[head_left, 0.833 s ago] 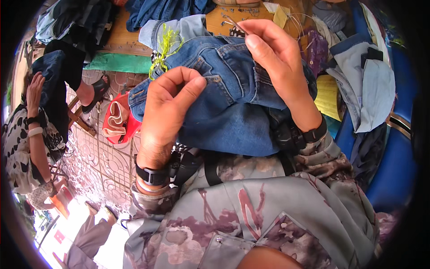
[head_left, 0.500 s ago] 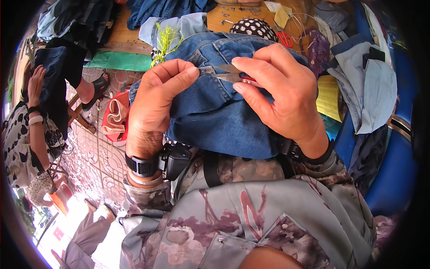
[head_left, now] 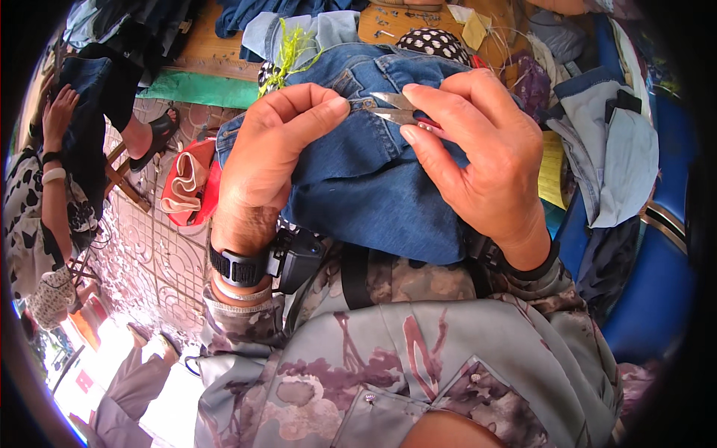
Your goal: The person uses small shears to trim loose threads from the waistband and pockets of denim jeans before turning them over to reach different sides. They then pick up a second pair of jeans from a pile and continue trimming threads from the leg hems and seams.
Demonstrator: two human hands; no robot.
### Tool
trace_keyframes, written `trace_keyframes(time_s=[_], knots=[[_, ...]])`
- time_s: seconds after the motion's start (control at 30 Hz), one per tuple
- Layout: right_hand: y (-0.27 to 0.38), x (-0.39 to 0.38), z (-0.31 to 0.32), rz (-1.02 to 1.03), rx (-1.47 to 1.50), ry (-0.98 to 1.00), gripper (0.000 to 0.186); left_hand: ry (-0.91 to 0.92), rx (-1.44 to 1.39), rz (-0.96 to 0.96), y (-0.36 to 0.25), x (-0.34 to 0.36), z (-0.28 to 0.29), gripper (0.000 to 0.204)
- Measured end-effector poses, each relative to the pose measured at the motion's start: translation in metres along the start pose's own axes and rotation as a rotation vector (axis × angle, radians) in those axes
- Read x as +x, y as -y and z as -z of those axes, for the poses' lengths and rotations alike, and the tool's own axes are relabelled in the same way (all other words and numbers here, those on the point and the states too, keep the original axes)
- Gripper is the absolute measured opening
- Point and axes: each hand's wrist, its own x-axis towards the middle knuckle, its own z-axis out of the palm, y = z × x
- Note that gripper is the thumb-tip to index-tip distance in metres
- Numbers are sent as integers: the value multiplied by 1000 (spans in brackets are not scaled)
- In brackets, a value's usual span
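Blue denim jeans [head_left: 373,209] lie bunched before me, with pockets and seams showing. My left hand [head_left: 280,149] pinches the denim by a small tab or seam. In my right hand [head_left: 485,164] is a pair of small metal snips [head_left: 396,116], blades apart, their tips beside my left fingertips on the denim. Bright green frayed threads [head_left: 287,52] lie just beyond my left hand.
A wooden table [head_left: 388,22] holds more denim [head_left: 299,33], polka-dot fabric [head_left: 433,45] and loose scraps. At right, garments [head_left: 620,157] drape over a blue padded seat [head_left: 650,291]. Another person [head_left: 52,194] works at left, beside a red bag [head_left: 187,187] on tiled paving.
My right hand has come down from above the jeans, bringing the snips level with my left fingertips. My left hand has shifted slightly, and both hands moved a little upward since the middle frame.
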Motion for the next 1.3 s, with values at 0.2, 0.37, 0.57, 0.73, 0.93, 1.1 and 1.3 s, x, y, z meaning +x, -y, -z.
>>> trace_keyframes(time_s=[0.2,0.37,0.57,0.73,0.93,1.1,1.3], knots=[[11,-2,3,-35,-74,37,30,-19,-32,-9,2,-6,-2,11],[12,0,1,-19,-85,23,30,3,-42,-16,4,-6,1,11],[11,14,0,-23,-100,50,30,10,-30,-29,-1,3,7,10],[14,15,8,-185,130,9,28,-14,134,-107,-4,-3,-4,9],[-3,1,-8,-358,442,-34,36,-94,626,-446,11,-22,-15,13],[-6,-8,-9,-258,411,-47,50,-135,907,-746,-4,-25,-23,21],[-12,-9,-11,-335,491,30,40,-75,917,-874,-15,-24,-31,20]])
